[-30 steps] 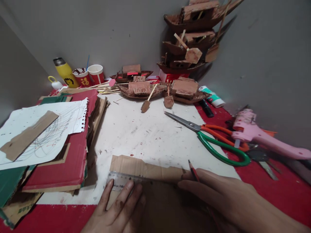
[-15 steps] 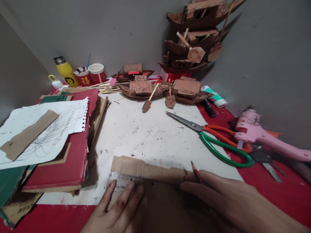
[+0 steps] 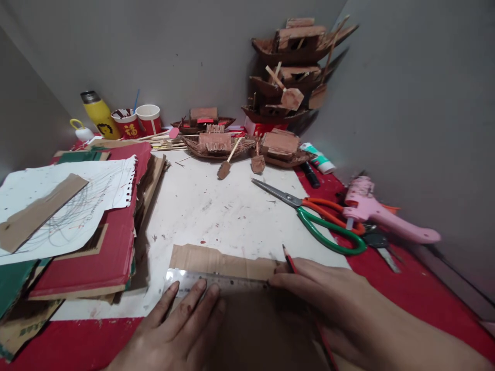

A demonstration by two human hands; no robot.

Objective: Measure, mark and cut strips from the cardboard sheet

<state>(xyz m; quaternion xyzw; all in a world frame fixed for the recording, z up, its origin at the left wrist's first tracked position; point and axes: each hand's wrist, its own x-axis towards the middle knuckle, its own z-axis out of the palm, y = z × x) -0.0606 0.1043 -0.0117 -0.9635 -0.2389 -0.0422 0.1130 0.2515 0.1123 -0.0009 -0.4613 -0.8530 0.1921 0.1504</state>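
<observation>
A brown cardboard sheet (image 3: 222, 260) lies at the near edge of the white work surface. Across it rests a clear ruler (image 3: 185, 280), partly covered by my hands. My left hand (image 3: 181, 322) presses on the ruler's left part with fingers spread and lying flat. A red and black pencil (image 3: 289, 259) sits in my right hand (image 3: 320, 288), its tip pointing up and away from the cardboard. The right fingertips are at the ruler's right end. Shadow darkens the near part of the cardboard.
Scissors (image 3: 305, 202) lie beyond my right hand, beside a pink glue gun (image 3: 381, 211). Stacked cardboard (image 3: 88, 273) with a scribbled paper (image 3: 104, 190) stands at left. Several cardboard model boats (image 3: 216, 141), cups (image 3: 148, 119) and a yellow bottle (image 3: 101, 116) line the back.
The camera view has turned somewhat to the right, so the background things appear further left. My left hand still presses the ruler, and my right hand still holds the pencil.
</observation>
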